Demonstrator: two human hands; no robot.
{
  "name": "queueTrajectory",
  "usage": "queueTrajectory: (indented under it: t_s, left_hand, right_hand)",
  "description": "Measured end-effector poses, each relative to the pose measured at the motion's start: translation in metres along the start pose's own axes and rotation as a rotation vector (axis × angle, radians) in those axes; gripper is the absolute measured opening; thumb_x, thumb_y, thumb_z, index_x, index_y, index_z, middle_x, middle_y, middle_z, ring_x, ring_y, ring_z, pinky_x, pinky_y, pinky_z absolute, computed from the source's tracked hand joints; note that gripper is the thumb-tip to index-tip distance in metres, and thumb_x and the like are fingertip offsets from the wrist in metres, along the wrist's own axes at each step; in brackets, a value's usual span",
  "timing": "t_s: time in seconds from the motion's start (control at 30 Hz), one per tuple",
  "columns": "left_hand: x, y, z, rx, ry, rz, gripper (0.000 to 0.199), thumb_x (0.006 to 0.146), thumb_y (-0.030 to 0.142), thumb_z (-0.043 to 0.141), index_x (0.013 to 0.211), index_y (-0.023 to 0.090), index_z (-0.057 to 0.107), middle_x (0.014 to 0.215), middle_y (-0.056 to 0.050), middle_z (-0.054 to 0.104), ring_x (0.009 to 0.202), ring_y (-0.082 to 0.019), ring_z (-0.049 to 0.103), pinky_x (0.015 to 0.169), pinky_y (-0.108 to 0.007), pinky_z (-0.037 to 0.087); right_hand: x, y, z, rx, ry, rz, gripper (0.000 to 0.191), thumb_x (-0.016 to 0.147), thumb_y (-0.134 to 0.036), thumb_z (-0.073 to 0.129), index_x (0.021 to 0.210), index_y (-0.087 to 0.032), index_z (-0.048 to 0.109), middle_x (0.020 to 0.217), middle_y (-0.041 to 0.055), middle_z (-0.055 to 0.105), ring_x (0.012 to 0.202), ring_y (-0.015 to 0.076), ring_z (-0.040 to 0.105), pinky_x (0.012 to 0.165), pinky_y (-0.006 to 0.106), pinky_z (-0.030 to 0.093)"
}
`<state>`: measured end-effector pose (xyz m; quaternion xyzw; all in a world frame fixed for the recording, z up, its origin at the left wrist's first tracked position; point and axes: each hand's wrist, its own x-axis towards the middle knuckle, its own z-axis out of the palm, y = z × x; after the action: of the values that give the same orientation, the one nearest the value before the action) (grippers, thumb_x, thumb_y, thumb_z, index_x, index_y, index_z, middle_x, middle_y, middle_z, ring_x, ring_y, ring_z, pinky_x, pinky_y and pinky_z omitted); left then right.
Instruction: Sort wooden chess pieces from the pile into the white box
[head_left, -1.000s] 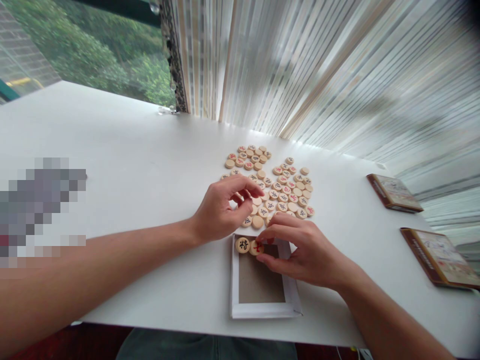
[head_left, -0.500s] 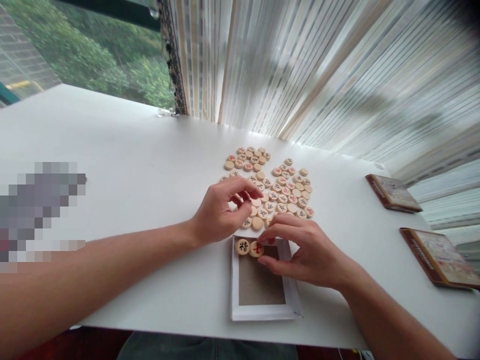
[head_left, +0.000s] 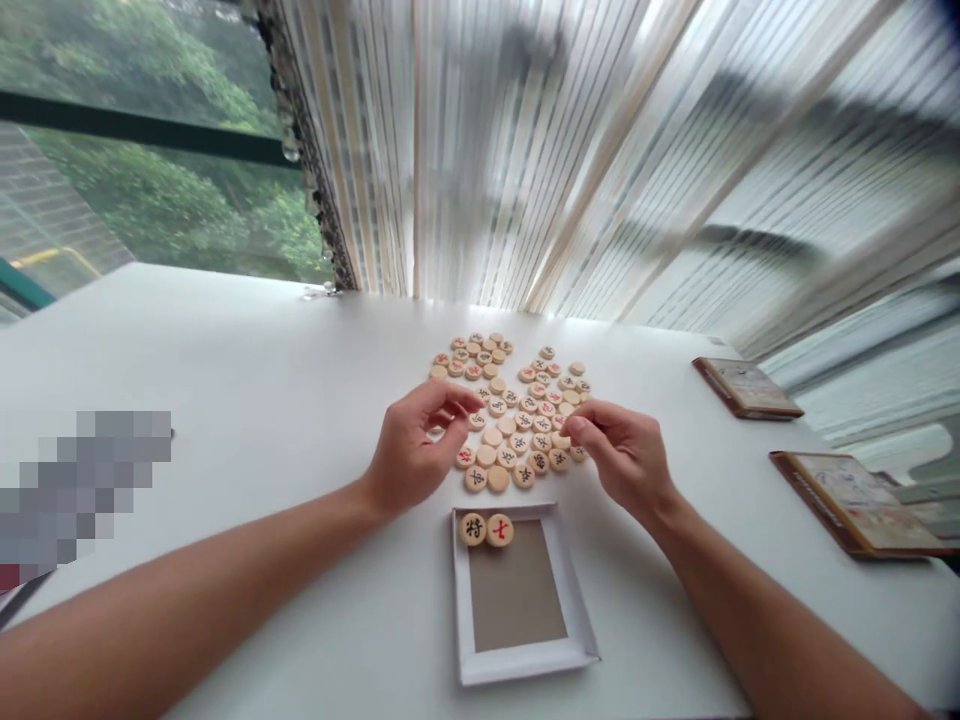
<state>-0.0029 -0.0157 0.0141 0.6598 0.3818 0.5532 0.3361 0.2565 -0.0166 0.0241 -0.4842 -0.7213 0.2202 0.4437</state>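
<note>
Round wooden pieces with red or black characters, some blank side up, lie spread on the white table, among them a blank piece (head_left: 497, 479) at the near edge. My left hand (head_left: 420, 440) hovers at the left side of the pieces, thumb and fingers curled but apart, nothing visible between them. On the right side, my right hand (head_left: 626, 450) has its thumb and fingertips together over the pieces; whatever it may hold is hidden. A white open box (head_left: 525, 660) holds a black-character piece (head_left: 472, 529) and a red-character piece (head_left: 500, 530), side by side in its far left corner.
Two flat brown-edged boxes, one farther back (head_left: 746, 388) and one nearer (head_left: 862, 503), lie on the right of the table (head_left: 247, 370). A blurred-out object (head_left: 90, 500) is at the far left. Striped curtains and a window stand behind the table.
My right hand has let go of the red-character piece in the box and moved forward and right to the spread pieces, its fingers closing. The camera view has tilted upward.
</note>
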Motion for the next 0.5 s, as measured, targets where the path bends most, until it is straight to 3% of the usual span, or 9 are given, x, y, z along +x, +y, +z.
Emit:
queueTrajectory:
  t_s: [0.17,0.33,0.5]
  left_hand:
    - [0.02,0.005,-0.006,-0.046,0.129,-0.011,0.014,0.086,0.012,0.065,0.096,0.017,0.074,0.092,-0.004,0.075,0.075,-0.015,0.07,0.066,-0.025,0.058]
    - [0.044,0.015,-0.014,-0.084,0.256,0.087,0.013,0.086,0.014,0.067,0.097,0.017,0.073,0.086,-0.002,0.074,0.068,-0.013,0.068,0.059,-0.023,0.056]
    - [0.077,-0.003,-0.018,0.023,0.366,0.119,0.016,0.082,0.017,0.064,0.096,0.017,0.072,0.087,-0.002,0.072,0.065,-0.013,0.066,0.055,-0.023,0.054]
  right_hand:
    - [0.01,0.019,-0.002,0.018,0.107,0.074,0.035,0.095,-0.039,0.062,0.068,-0.018,0.069,0.058,0.0009,0.058,0.053,0.0144,0.048,0.052,0.028,0.034]
    - [0.018,0.031,-0.003,0.026,0.15,0.093,0.038,0.094,-0.042,0.061,0.065,-0.018,0.066,0.055,-0.0001,0.055,0.05,0.0134,0.045,0.049,0.027,0.033]
    - [0.021,0.038,-0.003,0.029,0.168,0.102,0.042,0.094,-0.046,0.061,0.063,-0.018,0.064,0.054,-0.0009,0.052,0.049,0.0131,0.044,0.048,0.026,0.033]
